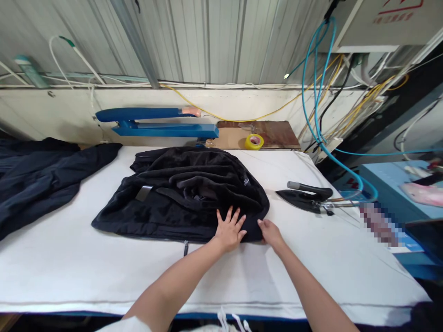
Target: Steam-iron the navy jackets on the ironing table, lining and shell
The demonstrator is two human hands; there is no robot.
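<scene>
A black fleece-lined jacket (pixel 162 203) lies in loose folds on the white-covered table (pixel 104 272). Its zipper pull (pixel 186 247) hangs over the near edge of the cloth, and a small label shows on the lining. My left hand (pixel 229 230) rests flat on the jacket's right part, fingers spread. With thumb and fingers closed, my right hand (pixel 271 233) pinches the jacket's edge at its lower right corner. An iron (pixel 304 197) lies to the right of the jacket, apart from both hands.
Another dark garment (pixel 44 175) lies at the left. Behind the table are a blue sleeve board (pixel 166 130) and a yellow tape roll (pixel 254 141) on a brown board. Blue hoses (pixel 341 159) hang at the right, running to the iron. A blue box (pixel 391 180) stands beyond the right edge.
</scene>
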